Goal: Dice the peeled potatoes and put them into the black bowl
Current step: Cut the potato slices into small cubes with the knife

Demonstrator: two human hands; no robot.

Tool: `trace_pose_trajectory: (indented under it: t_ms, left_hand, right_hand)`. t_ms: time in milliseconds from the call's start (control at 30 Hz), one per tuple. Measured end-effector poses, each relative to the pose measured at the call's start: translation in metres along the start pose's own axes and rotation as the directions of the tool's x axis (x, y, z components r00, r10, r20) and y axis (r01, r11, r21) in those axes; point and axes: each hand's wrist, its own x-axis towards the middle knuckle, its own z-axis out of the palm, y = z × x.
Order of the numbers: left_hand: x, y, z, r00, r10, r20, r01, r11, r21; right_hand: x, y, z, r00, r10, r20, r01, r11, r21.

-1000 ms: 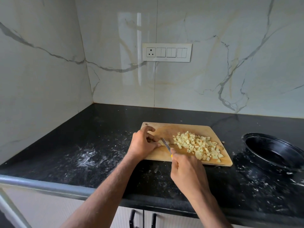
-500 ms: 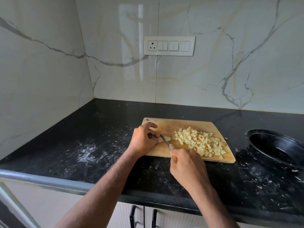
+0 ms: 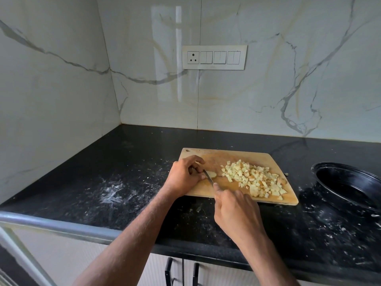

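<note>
A wooden cutting board (image 3: 233,156) lies on the black counter. On its right half sits a heap of pale diced potato (image 3: 254,178). A small uncut potato piece (image 3: 212,174) lies near the board's left side, and my left hand (image 3: 183,176) pinches it with curled fingers. My right hand (image 3: 235,211) grips a knife (image 3: 208,176) whose blade rests against that piece, right beside my left fingertips. The black bowl (image 3: 348,184) stands to the right of the board; nothing shows inside it.
The black counter (image 3: 115,182) is smeared with white starch marks left of the board and around the bowl. Marble walls close the back and left side, with a switch panel (image 3: 214,57) on the back wall. A metal rail (image 3: 51,223) runs along the front left edge.
Both hands keep their hold on the potato piece and the knife, with only small shifts of the blade. The view has tilted slightly, so everything sits a little lower or higher in frame.
</note>
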Motion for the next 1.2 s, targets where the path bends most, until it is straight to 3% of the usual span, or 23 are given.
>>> trace_pose_trajectory:
  t_ms: [367,567,1200]
  left_hand:
    - [-0.002,0.001,-0.001,0.998,-0.051,-0.042,0.049,0.998,-0.049]
    - [-0.003,0.001,-0.004,0.997,-0.071,-0.043,0.067,0.994,-0.083]
    - [0.002,0.0,-0.003,0.996,-0.072,-0.054,0.073,0.997,0.001]
  right_hand:
    - [-0.028,0.015,-0.016,0.999,0.046,-0.019,-0.046,0.999,0.017]
    - [-0.018,0.006,-0.02,0.995,0.047,-0.083,-0.033,0.988,0.153]
    - [0.01,0.0,-0.007,1.0,-0.012,0.014,0.011,0.998,0.069]
